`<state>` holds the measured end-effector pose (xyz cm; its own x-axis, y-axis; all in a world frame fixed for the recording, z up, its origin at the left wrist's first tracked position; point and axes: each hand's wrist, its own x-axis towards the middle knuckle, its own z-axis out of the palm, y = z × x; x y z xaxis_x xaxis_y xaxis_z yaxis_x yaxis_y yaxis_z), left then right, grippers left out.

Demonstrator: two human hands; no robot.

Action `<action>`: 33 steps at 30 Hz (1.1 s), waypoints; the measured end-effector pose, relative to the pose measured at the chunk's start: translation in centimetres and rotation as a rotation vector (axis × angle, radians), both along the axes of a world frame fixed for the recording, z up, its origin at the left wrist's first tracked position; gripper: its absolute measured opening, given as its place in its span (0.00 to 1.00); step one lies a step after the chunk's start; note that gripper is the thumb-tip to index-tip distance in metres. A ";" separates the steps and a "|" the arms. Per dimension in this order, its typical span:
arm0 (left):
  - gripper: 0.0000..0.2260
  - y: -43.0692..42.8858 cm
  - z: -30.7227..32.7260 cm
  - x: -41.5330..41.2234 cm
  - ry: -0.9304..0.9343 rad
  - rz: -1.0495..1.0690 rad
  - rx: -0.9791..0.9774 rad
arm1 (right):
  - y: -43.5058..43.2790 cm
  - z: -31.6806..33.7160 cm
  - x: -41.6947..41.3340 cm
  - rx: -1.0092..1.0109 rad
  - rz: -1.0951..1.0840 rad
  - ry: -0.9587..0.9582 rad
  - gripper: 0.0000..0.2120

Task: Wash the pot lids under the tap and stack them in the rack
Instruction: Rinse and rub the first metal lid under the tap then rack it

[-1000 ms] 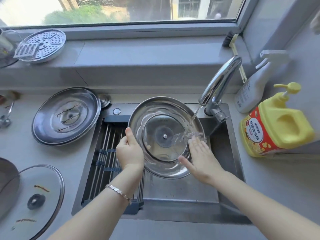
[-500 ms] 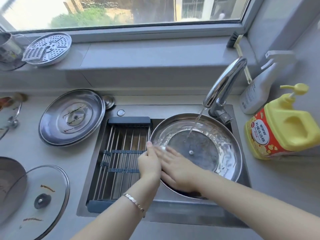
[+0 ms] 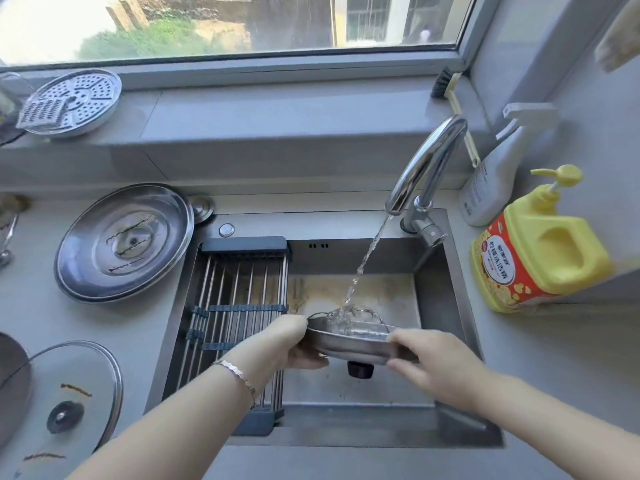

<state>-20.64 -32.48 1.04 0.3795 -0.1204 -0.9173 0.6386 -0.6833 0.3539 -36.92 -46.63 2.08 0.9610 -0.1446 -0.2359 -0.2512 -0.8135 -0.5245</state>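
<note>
- the steel lid now lies edge-on over the sink, knob down, water from the tap striking its hollow.
- left hand and right hand each clasp its rim; rubbing done, the rack likely next.

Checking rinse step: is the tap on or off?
On: water streams from the tap onto the lid.

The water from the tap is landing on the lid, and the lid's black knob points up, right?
Not quite. The water from the tap does land on the lid, but its black knob points down, not up. The head view shows this.
</note>
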 end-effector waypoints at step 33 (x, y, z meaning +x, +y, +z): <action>0.29 -4.5 2.5 -2.4 -0.720 0.162 -0.475 | 3.5 0.8 12.7 0.272 -0.613 -0.273 0.21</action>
